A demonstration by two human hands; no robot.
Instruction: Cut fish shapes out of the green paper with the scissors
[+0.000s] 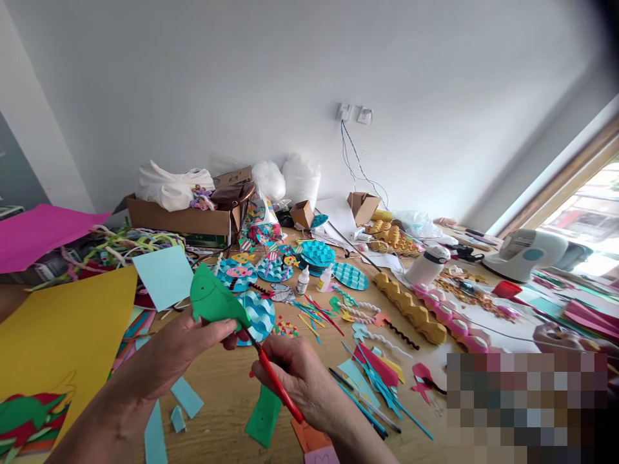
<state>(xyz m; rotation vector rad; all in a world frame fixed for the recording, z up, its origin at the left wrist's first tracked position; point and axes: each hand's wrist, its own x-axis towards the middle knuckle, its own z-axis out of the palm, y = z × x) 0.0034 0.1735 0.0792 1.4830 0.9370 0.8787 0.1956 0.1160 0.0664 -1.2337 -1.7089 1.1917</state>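
Observation:
My left hand [193, 345] pinches a piece of green paper [213, 296] with a fish shape and an eye drawn on it. Red-handled scissors [276, 380] are in my right hand [307, 374], their blades at the lower right edge of the green paper. Fingers and paper partly hide the blade tips. Below, on the wooden table [217, 412], lies a green offcut [264, 415]. An orange paper piece [309, 435] sits beside it, near my right wrist. Light blue paper scraps [186, 396] rest under my left forearm.
Blue wavy paper discs [316, 254], small glue bottles [302, 281], paper strips [316, 312] and pens [367, 393] lie ahead and right. Yellow card [68, 341] covers the left. A cardboard box [184, 222] stands by the wall; a white bottle [428, 265] stands right. Another person's hand [556, 338] is at far right.

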